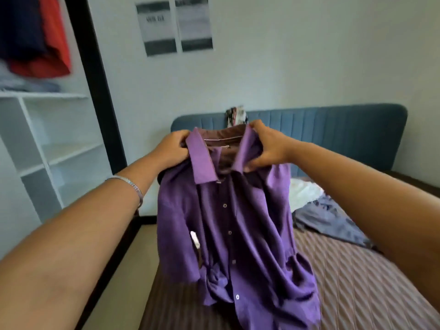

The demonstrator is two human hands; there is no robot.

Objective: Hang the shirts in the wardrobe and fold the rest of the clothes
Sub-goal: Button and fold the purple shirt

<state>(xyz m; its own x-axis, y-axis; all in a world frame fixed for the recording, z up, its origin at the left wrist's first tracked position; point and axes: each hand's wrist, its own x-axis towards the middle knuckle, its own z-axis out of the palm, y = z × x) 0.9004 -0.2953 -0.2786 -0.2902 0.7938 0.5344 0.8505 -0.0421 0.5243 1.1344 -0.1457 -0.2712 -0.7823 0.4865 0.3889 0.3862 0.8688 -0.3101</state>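
Observation:
A purple button-up shirt (238,225) hangs in the air in front of me, its hem touching the bed (362,277). My left hand (172,148) grips the shirt at the left side of the collar. My right hand (267,148) pinches the right side of the collar. The shirt's front faces me and its buttons are done up. A grey garment (333,222) and a white one (303,190) lie crumpled on the bed behind the shirt. No hanger shows in the shirt.
The open wardrobe (45,148) stands at the left with white shelves, a red shirt (56,44) and a dark blue one (21,27) hanging in it, and folded clothes (31,85) on a shelf. A patterned cloth (235,116) drapes over the blue headboard (333,132).

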